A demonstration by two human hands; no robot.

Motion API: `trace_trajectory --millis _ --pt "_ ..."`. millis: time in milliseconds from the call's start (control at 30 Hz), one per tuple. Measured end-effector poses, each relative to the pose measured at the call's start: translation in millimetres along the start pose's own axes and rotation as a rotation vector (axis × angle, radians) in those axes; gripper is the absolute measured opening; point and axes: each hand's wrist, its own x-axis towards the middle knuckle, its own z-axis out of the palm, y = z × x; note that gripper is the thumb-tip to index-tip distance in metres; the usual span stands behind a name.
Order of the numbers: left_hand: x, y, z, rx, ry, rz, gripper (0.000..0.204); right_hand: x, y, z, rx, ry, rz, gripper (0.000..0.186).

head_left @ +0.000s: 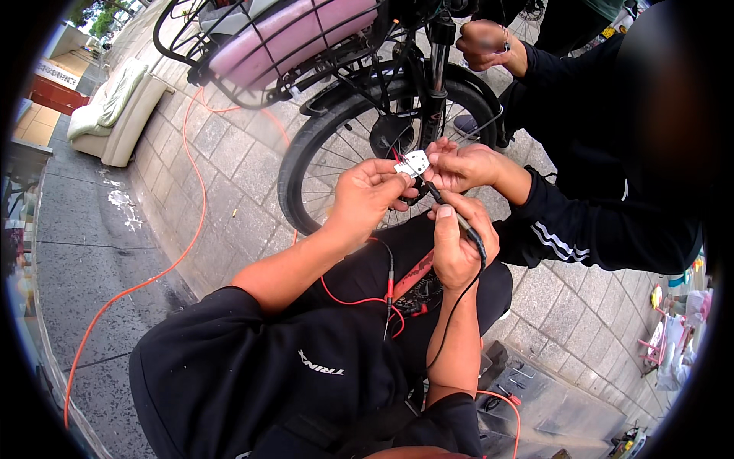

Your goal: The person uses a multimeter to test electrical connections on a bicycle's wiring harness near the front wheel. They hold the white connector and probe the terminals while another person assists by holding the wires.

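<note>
White connector (413,162) is being pinched by the left hand (367,195) before the bicycle wheel (321,153); right hand (457,245) is gripping a black probe (459,222) against it, testing seemingly underway, unfinished

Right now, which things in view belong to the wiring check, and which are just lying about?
In use:
small white connector piece
black probe with black lead
left hand
right hand
co-worker's hand
black bicycle wheel

Lying about:
long orange cable
beige sofa
pink cushion in wire basket

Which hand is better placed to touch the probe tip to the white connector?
Probably right: the right hand grips the black probe, tip beside the small white plastic connector. The left hand pinches that connector.
</note>
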Motion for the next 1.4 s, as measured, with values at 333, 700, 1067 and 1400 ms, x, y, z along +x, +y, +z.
trace_trajectory --millis 333,700,1067,1400 --pt "0.5 4.3 -0.3 0.020 0.010 -0.001 0.026 0.6 2.2 -0.6 0.058 -0.038 -0.020 0.018" --pt "0.2 6.8 0.1 -0.007 0.018 -0.006 0.021 3.5 1.3 -0.4 0.016 -0.095 -0.178 0.019" --pt "1.5 4.1 -0.9 -0.007 0.019 -0.009 0.020 4.2 2.9 4.7 -0.032 -0.111 -0.321 0.022" --pt "-0.7 2.8 -1.1 0.009 0.016 -0.013 0.021 5.1 -5.1 2.1 -0.067 -0.144 -0.339 0.020"
